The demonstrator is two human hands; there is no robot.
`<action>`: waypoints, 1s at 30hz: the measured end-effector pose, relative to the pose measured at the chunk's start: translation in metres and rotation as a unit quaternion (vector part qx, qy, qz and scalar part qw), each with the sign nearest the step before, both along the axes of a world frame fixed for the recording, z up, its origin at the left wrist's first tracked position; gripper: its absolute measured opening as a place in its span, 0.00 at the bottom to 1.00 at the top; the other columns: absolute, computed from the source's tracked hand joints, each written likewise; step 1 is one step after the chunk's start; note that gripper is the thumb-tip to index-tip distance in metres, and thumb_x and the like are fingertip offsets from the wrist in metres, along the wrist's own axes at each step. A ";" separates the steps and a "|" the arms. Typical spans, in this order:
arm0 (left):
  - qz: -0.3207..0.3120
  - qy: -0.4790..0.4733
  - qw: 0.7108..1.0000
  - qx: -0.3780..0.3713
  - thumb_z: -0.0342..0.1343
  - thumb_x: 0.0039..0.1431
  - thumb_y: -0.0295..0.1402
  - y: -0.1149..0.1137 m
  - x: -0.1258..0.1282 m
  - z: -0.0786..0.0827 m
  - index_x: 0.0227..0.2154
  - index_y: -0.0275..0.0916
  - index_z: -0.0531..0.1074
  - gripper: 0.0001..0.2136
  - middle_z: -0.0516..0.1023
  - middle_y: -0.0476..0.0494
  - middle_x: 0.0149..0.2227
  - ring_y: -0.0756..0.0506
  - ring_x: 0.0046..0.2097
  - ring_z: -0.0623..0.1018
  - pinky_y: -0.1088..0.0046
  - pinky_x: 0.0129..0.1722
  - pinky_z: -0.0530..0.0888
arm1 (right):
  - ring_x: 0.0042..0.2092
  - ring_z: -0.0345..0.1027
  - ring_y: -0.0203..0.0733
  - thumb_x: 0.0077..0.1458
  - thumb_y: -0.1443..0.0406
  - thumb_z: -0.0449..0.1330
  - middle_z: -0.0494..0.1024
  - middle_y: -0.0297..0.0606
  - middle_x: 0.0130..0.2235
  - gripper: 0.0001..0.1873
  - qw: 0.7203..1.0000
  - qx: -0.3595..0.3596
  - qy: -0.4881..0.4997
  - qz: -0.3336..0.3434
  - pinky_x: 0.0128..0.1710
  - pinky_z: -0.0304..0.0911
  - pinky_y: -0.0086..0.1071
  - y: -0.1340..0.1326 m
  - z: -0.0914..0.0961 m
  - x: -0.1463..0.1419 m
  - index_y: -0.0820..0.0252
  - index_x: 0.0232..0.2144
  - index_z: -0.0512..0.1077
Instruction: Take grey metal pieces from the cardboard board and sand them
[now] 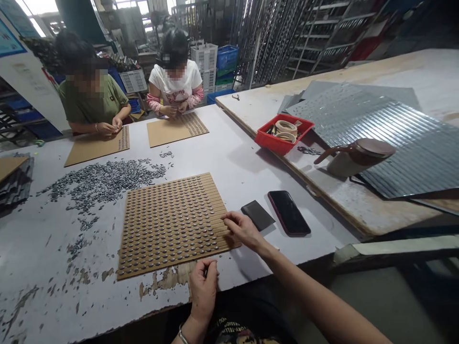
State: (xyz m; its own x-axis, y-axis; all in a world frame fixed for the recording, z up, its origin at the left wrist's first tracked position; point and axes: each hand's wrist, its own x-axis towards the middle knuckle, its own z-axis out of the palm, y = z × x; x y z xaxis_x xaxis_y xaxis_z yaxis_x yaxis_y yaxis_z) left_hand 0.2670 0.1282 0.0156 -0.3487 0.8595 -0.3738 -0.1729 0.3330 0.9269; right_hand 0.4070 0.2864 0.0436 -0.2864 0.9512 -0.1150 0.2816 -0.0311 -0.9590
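Observation:
A brown grooved board [217,205] lies in front of me, rows of small dark oval metal pieces [168,215] set across most of it. Bare grooves show along its right side. Over that right edge is my right hand [244,231], thumb and fingertips pinched together; whatever sits between them is too small to make out. My left hand [204,284] is curled closed at the table's front edge, just below the board, and its fingers hide what it may hold. A heap of loose dark metal pieces [107,181] spreads beyond the board to the left.
Right of the board lie a dark flat pad [257,215] and a phone [289,212]. A red bin [283,131] with tape rolls, a brown-handled mug [358,155] and ribbed metal sheets [405,143] occupy the right-hand table. Two people [91,102] work on similar boards [165,131] opposite.

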 end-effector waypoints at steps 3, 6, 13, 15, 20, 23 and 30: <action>-0.040 0.065 0.997 0.033 0.58 0.57 0.48 -0.007 -0.006 -0.004 0.32 0.37 0.77 0.17 0.72 0.48 0.24 0.50 0.25 0.68 0.76 0.27 0.66 | 0.35 0.70 0.40 0.55 0.63 0.54 0.78 0.36 0.33 0.11 0.990 0.077 -0.105 0.056 0.37 0.65 0.32 0.021 -0.001 -0.002 0.60 0.33 0.75; -0.075 0.103 0.991 0.047 0.55 0.60 0.47 -0.009 -0.007 -0.005 0.32 0.37 0.77 0.16 0.73 0.46 0.24 0.47 0.27 0.71 0.74 0.29 0.67 | 0.36 0.70 0.40 0.55 0.67 0.54 0.79 0.37 0.34 0.08 0.969 0.108 -0.202 0.089 0.39 0.62 0.31 0.034 -0.003 -0.012 0.60 0.33 0.74; -0.081 0.138 0.985 0.062 0.55 0.60 0.46 -0.007 -0.007 -0.012 0.32 0.39 0.77 0.15 0.75 0.45 0.24 0.46 0.28 0.72 0.72 0.31 0.68 | 0.35 0.69 0.41 0.57 0.69 0.56 0.78 0.37 0.31 0.07 0.948 0.106 -0.273 0.123 0.36 0.57 0.30 0.044 -0.011 -0.032 0.59 0.29 0.74; -0.085 0.138 0.985 0.064 0.54 0.61 0.46 -0.008 -0.008 -0.014 0.32 0.39 0.78 0.15 0.74 0.45 0.24 0.46 0.27 0.72 0.72 0.31 0.67 | 0.35 0.69 0.41 0.57 0.69 0.57 0.78 0.37 0.31 0.07 0.945 0.105 -0.290 0.113 0.36 0.57 0.30 0.045 -0.013 -0.034 0.59 0.29 0.73; -0.085 0.141 0.985 0.060 0.55 0.61 0.44 -0.009 -0.007 -0.018 0.33 0.39 0.78 0.13 0.75 0.45 0.26 0.46 0.29 0.72 0.73 0.32 0.67 | 0.35 0.68 0.41 0.55 0.70 0.58 0.77 0.37 0.32 0.03 0.940 0.098 -0.317 0.084 0.35 0.55 0.29 0.048 -0.014 -0.034 0.59 0.31 0.72; -0.076 0.130 0.987 0.052 0.56 0.60 0.43 -0.009 -0.007 -0.016 0.32 0.40 0.78 0.13 0.75 0.45 0.26 0.46 0.29 0.72 0.73 0.32 0.67 | 0.34 0.68 0.41 0.54 0.70 0.60 0.76 0.37 0.31 0.02 0.939 0.092 -0.321 0.077 0.33 0.55 0.30 0.051 -0.013 -0.033 0.58 0.31 0.71; -0.074 0.118 0.989 0.053 0.56 0.59 0.45 -0.006 -0.007 -0.011 0.31 0.39 0.78 0.14 0.74 0.46 0.24 0.47 0.27 0.71 0.74 0.31 0.67 | 0.34 0.68 0.40 0.56 0.61 0.59 0.75 0.35 0.31 0.07 0.986 0.059 -0.157 0.000 0.35 0.60 0.30 0.040 -0.005 -0.027 0.58 0.31 0.69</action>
State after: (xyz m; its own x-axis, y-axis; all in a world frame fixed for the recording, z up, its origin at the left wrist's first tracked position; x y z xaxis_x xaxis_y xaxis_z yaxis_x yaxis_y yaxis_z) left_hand 0.2604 0.1219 0.0048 -0.2826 0.9375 -0.2032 0.0951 0.2381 0.9666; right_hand 0.3797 0.3260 0.0390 -0.2536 0.9635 -0.0856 0.5655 0.0759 -0.8212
